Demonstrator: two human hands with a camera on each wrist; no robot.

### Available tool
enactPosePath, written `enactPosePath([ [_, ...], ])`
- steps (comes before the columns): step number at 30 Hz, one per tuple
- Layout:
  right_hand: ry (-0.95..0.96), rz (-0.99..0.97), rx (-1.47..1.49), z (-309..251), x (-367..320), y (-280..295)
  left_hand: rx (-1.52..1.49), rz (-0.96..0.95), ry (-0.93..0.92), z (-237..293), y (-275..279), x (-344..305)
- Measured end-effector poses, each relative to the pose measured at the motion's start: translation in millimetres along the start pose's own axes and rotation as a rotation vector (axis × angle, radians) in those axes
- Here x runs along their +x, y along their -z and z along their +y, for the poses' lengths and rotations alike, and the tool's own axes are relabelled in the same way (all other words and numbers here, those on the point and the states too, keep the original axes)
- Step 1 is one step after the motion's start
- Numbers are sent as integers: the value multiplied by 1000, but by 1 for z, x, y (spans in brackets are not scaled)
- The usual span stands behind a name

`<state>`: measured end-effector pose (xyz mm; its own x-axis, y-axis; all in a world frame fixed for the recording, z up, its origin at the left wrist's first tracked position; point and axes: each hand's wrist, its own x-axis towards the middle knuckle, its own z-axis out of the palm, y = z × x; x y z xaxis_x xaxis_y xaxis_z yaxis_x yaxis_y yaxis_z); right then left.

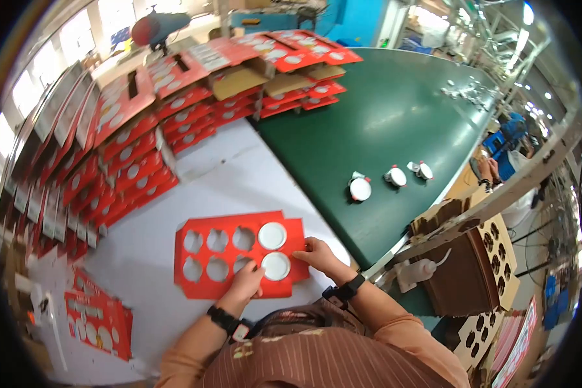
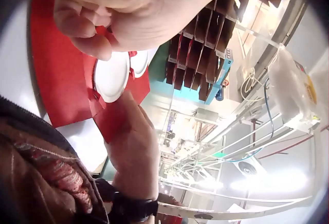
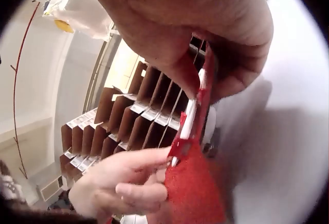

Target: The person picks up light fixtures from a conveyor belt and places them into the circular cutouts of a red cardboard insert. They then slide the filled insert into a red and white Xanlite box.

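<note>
A flat red cardboard sheet [image 1: 197, 288] with rows of round holes lies at the front of the white table. Two white round downlights [image 1: 272, 236] fill the holes at its right end; the other holes hold nothing. My right hand [image 1: 323, 257] pinches the sheet's right edge, thumb on top, beside the lower downlight [image 1: 277, 266]. My left hand [image 1: 246, 283] grips near the bottom edge, its thumb by that same downlight. In the right wrist view the sheet is edge-on, between the thumb and fingers of my right hand [image 3: 205, 33]. My left hand [image 3: 123, 183] touches it lower down.
Three more white downlights [image 1: 360, 189] sit on the green conveyor belt [image 1: 343, 142]. Stacked red boxes [image 1: 129, 142] line the back and left of the white table [image 1: 207, 168]. Printed red cardboard [image 1: 97, 320] lies at front left. A brown carton [image 1: 462, 278] and a white bottle [image 1: 420, 271] stand right.
</note>
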<state>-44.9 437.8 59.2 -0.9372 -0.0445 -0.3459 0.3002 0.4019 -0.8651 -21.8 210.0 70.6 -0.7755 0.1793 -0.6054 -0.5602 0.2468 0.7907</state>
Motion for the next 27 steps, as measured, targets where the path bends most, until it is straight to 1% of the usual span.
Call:
enactPosePath([
  [1, -68, 10, 104, -6, 3, 18, 9, 47, 2, -9, 4, 8],
  [2, 35, 204, -3, -1, 12, 34, -2, 26, -13, -4, 6, 3],
  [3, 92, 424, -114, 2, 23, 54, 48, 13, -58, -14, 9, 14],
  [4, 145, 664, -230, 6, 33, 77, 67, 49, -18, -14, 9, 13],
  [5, 173, 852, -275, 10, 39, 98, -15, 2, -3, -12, 8, 14],
  [6, 72, 1017, -355, 13, 48, 118, -20, -101, -1, -7, 8, 14],
  [7, -32, 1046, -366, 18, 57, 136, -32, -97, 63, 0, 4, 10],
  [8, -135, 1052, -368, 20, 65, 149, -49, -75, 137, 1, 4, 9],
  [9, -265, 930, -353, 16, 68, 161, -76, -110, 114, -11, 4, 23],
  [10, -309, 861, -387, 26, 79, 165, -105, -141, 94, -21, 5, 36],
  [12, -312, 766, -513, 33, 83, 158, -111, -183, 87, -22, 11, 40],
  [14, -256, 832, -406, 35, 89, 149, -154, -231, 135, -32, 20, 48],
  [15, -210, 861, -333, 34, 89, 144, -151, -232, 126, -50, 26, 59],
  [16, -171, 857, -242, 34, 89, 141, 89, -105, -46, -74, 31, 74],
  [17, -154, 817, -163, 31, 89, 139, 329, 26, -215, -71, 30, 71],
  [18, -136, 777, -84, 28, 89, 136, 332, 28, -220, -68, 31, 66],
  [20, -23, 798, -36, 22, 87, 123, 270, 132, -218, -58, 32, 49],
  [21, 66, 785, 17, 14, 83, 115, 273, 134, -223, -62, 38, 56],
  [22, 116, 726, -13, 6, 77, 106, 373, 207, -502, -72, 48, 68],
  [23, 199, 606, 10, -13, 59, 96, 470, 279, -779, -79, 54, 73],
  [24, 278, 485, 34, -29, 41, 85, 471, 279, -775, -53, 47, 48],
  [25, 348, 395, 41, -35, 31, 70, 472, 276, -691, 5, 30, -1],
  [26, 418, 307, 46, -41, 22, 57, 471, 272, -611, 48, 14, -38],
  [27, 468, 231, 4, -53, 4, 45, 470, 268, -614, 60, 8, -42],
])
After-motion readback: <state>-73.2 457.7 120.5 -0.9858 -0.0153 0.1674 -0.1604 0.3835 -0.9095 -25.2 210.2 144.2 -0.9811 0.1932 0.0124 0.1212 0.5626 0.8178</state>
